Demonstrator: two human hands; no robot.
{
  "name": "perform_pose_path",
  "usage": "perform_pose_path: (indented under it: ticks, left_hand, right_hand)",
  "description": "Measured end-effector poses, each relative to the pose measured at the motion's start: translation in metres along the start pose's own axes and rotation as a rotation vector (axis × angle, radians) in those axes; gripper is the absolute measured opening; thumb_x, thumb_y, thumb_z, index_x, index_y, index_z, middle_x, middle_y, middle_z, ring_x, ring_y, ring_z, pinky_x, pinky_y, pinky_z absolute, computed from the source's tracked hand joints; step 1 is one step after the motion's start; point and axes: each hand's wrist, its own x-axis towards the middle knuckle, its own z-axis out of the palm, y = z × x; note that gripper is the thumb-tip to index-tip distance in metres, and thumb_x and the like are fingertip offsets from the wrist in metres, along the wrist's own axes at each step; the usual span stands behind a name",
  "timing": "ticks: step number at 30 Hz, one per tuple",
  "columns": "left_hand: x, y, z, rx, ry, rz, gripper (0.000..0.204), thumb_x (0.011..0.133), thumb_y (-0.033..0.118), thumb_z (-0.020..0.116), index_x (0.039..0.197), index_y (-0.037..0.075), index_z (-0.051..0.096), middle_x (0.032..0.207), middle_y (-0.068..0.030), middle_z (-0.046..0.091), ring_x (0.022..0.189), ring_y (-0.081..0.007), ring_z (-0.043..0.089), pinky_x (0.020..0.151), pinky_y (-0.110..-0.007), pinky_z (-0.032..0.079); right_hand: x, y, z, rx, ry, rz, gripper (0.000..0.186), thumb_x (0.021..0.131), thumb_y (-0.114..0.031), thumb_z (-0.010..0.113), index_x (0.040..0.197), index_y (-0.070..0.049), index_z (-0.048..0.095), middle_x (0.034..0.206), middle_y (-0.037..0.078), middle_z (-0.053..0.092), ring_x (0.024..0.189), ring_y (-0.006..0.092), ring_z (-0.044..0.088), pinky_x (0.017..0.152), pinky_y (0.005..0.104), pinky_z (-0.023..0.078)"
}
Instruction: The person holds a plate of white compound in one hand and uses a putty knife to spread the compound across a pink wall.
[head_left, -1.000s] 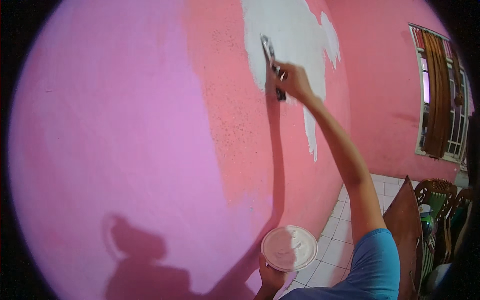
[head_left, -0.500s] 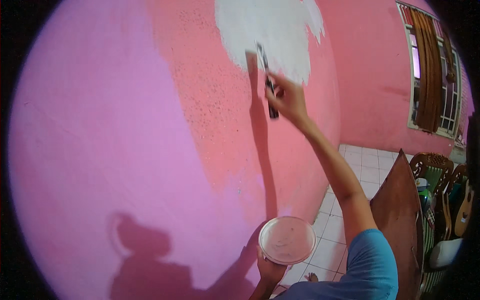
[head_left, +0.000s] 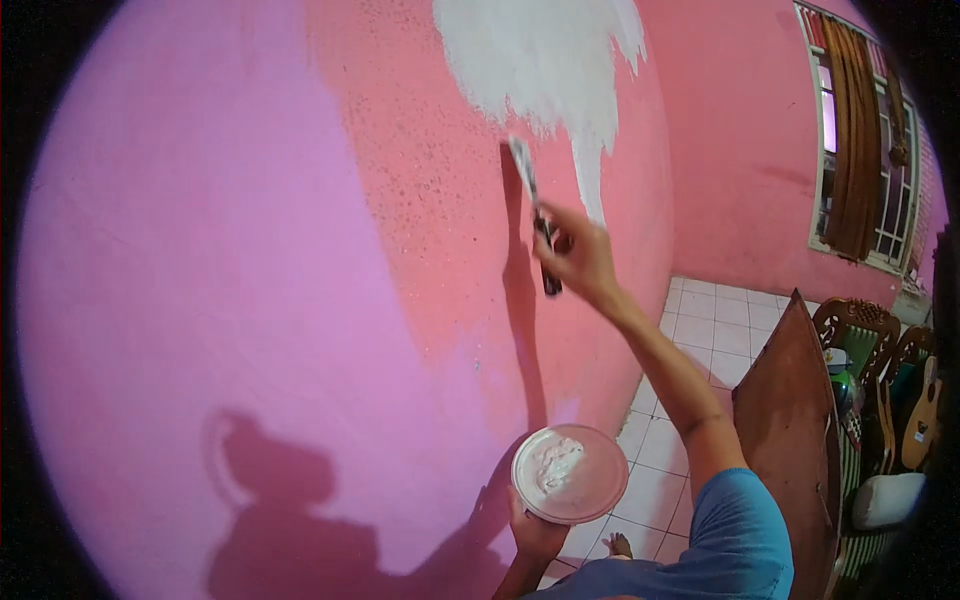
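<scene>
In my right hand [head_left: 580,258] is a putty knife [head_left: 524,172], its black handle gripped between thumb and fingers. Its light blade points up and ends just below the ragged lower edge of a white patch [head_left: 535,60] on the pink wall [head_left: 450,230]. Whether the blade touches the wall, I cannot tell. Low in front of me, my left hand [head_left: 540,533] holds a round, shallow lid-like dish [head_left: 605,490] from below. White paste [head_left: 556,465] lies smeared on it; most of the left fingers are hidden underneath.
Lilac paint [head_left: 200,250] covers the wall's left part. To the right are a tiled floor [head_left: 660,445], a brown board [head_left: 790,430], carved chairs [head_left: 855,325] and a guitar-shaped wooden thing [head_left: 921,415]. A window with a brown curtain [head_left: 852,140] is at the far right.
My right hand and the putty knife have moved down the wall. A narrow white streak now reaches down from the patch's right part. More white paste shows on the dish.
</scene>
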Motion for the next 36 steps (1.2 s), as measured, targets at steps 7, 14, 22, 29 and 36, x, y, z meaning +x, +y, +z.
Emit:
perform_pose_path:
  ticks: [7,14,22,29,36]
  left_hand:
    - [-0.001,-0.001,0.004,-0.044,0.102,-0.053,0.071,0.094,0.058,0.016,0.143,0.008,0.024,0.145,-0.0173,0.03,0.132,-0.0349,0.032,0.109,-0.052,0.024]
    - [0.003,0.005,0.002,0.054,0.029,0.009,0.07,0.094,0.058,0.02,0.144,0.008,0.023,0.146,-0.0171,0.028,0.133,-0.0345,0.03,0.11,-0.051,0.023]
    - [-0.003,0.001,0.004,0.008,0.116,-0.041,0.071,0.094,0.058,0.023,0.142,0.007,0.026,0.144,-0.0155,0.033,0.131,-0.0336,0.034,0.109,-0.049,0.026]
    - [-0.011,0.002,0.006,-0.023,0.172,-0.03,0.069,0.093,0.056,0.027,0.142,0.007,0.028,0.142,-0.0159,0.035,0.13,-0.0343,0.035,0.108,-0.05,0.028]
    - [-0.014,0.003,0.004,0.161,0.012,0.065,0.069,0.095,0.056,0.016,0.142,0.005,0.027,0.144,-0.0171,0.032,0.131,-0.0346,0.033,0.11,-0.048,0.025]
  right_hand:
    - [0.09,0.006,0.007,-0.172,0.089,-0.138,0.045,0.076,-0.01,0.066,0.12,-0.005,0.058,0.062,0.005,0.056,0.052,0.0057,0.051,0.049,0.0249,0.043]
    - [-0.01,0.012,0.004,-0.065,-0.013,-0.135,0.047,0.073,-0.003,0.068,0.119,-0.006,0.059,0.071,0.005,0.059,0.052,0.0041,0.051,0.048,0.0226,0.044]
    - [0.145,-0.026,-0.005,-0.118,0.167,-0.289,0.041,0.072,-0.016,0.068,0.111,-0.006,0.062,0.078,0.02,0.063,0.065,0.0298,0.063,0.061,0.0375,0.049]
    - [0.125,-0.029,0.012,-0.185,0.041,-0.348,0.045,0.072,-0.01,0.067,0.116,-0.007,0.06,0.064,0.009,0.058,0.052,0.015,0.054,0.051,0.03,0.046]
    - [-0.027,-0.042,0.003,0.032,-0.118,-0.143,0.049,0.071,-0.003,0.069,0.118,-0.009,0.059,0.071,0.004,0.058,0.051,0.0086,0.052,0.048,0.024,0.044]
